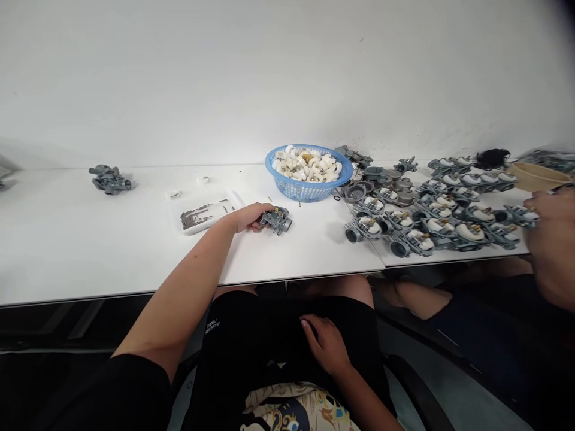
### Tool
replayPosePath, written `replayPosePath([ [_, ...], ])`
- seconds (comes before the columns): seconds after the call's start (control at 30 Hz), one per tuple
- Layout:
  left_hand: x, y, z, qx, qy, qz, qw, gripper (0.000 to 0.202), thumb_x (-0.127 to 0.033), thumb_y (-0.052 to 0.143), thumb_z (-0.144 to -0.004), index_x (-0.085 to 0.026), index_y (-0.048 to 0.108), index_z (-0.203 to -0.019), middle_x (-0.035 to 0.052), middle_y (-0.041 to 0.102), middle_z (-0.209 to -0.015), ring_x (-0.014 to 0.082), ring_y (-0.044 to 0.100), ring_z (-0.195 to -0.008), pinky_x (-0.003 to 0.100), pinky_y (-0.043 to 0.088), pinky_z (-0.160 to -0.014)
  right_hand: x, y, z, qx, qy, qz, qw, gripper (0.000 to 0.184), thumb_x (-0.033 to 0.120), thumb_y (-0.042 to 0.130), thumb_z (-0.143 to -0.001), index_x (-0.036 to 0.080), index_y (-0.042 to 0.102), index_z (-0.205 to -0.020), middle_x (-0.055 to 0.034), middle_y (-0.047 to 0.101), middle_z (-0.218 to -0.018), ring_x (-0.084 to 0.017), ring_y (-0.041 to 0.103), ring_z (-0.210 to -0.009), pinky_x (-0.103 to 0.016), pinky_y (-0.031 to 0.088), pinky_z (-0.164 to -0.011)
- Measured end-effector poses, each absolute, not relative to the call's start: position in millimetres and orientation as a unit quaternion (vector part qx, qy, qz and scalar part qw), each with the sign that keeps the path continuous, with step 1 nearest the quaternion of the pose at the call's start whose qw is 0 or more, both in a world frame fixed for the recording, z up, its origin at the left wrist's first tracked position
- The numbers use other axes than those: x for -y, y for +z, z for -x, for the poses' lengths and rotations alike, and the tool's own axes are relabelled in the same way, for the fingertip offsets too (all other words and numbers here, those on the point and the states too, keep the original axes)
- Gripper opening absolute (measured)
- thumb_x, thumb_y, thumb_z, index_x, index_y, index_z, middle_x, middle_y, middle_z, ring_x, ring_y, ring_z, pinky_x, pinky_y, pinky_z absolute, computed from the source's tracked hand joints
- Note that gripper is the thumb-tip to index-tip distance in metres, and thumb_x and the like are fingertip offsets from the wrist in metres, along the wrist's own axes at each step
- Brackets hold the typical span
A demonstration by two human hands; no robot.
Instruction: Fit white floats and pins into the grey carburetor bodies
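My left hand (252, 218) is closed on a grey metal carburetor (277, 220), which it holds at the table's middle; brass parts show on its upper side. My right hand (324, 342) rests on my lap with its fingers stretched out and nothing in it. Left of the held carburetor lies a shallow white tray (197, 228) with many thin metal pins (204, 214) in it. Behind it stands a blue plastic basket (300, 190) heaped with white floats (309, 166).
Several carburetors with white floats (440, 226) crowd the table's right side, beside grey metal bodies (377, 179). One more carburetor (109, 179) sits far left. A co-worker's hand (550, 233) is at the right edge, near a tan bowl (536, 177). A wall (179, 84) rises behind.
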State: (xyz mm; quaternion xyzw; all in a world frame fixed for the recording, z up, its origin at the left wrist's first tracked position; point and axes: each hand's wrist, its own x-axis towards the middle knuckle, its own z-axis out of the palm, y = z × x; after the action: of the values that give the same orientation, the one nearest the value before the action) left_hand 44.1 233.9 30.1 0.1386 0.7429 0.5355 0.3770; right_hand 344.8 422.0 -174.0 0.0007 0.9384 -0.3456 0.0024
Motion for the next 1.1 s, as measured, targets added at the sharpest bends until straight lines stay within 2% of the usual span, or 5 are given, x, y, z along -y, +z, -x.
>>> replayPosePath([
  [0.33, -233.8, 27.3, -49.5, -0.755, 0.556, -0.084, 0.338, 0.033, -0.046, 0.048, -0.092, -0.019, 0.053, -0.075, -0.0016, 0.043, -0.049, 0.0106, 0.037, -0.041, 0.027, 0.053, -0.054, -421.7, -177.1, -348.5, -0.930, -0.366, -0.013, -0.034, 0.040, 0.044, 0.038, -0.106, 0.020, 0.070, -0.100, -0.0063, 0.075, -0.098, -0.022, 0.069, -0.091, -0.035, 0.047, -0.087],
  [0.73, -234.6, 26.6, -51.1, -0.769, 0.553, -0.084, 0.309, 0.065, -0.081, 0.051, -0.082, -0.018, 0.062, -0.095, -0.0010, 0.047, -0.058, 0.0140, 0.047, -0.049, 0.036, 0.062, -0.065, -420.8, -176.7, -345.6, -0.936, -0.350, -0.009, -0.017, 0.040, 0.042, 0.037, -0.106, 0.021, 0.070, -0.099, -0.0053, 0.074, -0.096, -0.021, 0.070, -0.091, -0.032, 0.047, -0.086],
  [0.9, -230.0, 31.7, -59.7, -0.785, 0.529, -0.152, 0.284, 0.077, -0.080, 0.065, -0.072, -0.021, 0.059, -0.121, 0.0109, 0.065, -0.104, 0.0170, 0.062, -0.071, 0.033, 0.062, -0.065, -420.6, -175.0, -345.5, -0.939, -0.344, -0.008, -0.007, 0.041, 0.043, 0.036, -0.107, 0.020, 0.070, -0.101, -0.0060, 0.074, -0.097, -0.021, 0.069, -0.091, -0.034, 0.046, -0.087],
  [1.0, -231.6, 30.0, -64.3, -0.797, 0.521, -0.183, 0.247, 0.092, -0.066, 0.084, -0.063, -0.026, 0.047, -0.138, 0.0169, 0.052, -0.140, 0.0229, 0.066, -0.096, 0.031, 0.062, -0.069, -420.5, -174.6, -345.2, -0.943, -0.334, -0.008, 0.002, 0.040, 0.042, 0.036, -0.106, 0.020, 0.069, -0.102, -0.0057, 0.074, -0.098, -0.021, 0.069, -0.091, -0.034, 0.045, -0.087],
  [1.1, -233.9, 26.1, -65.4, -0.804, 0.515, -0.201, 0.219, 0.098, -0.059, 0.088, -0.061, -0.026, 0.043, -0.141, 0.0180, 0.046, -0.147, 0.0287, 0.061, -0.114, 0.031, 0.061, -0.074, -420.9, -176.0, -344.7, -0.944, -0.328, -0.010, 0.008, 0.039, 0.040, 0.036, -0.106, 0.021, 0.070, -0.104, -0.0051, 0.074, -0.100, -0.021, 0.068, -0.093, -0.034, 0.045, -0.088],
])
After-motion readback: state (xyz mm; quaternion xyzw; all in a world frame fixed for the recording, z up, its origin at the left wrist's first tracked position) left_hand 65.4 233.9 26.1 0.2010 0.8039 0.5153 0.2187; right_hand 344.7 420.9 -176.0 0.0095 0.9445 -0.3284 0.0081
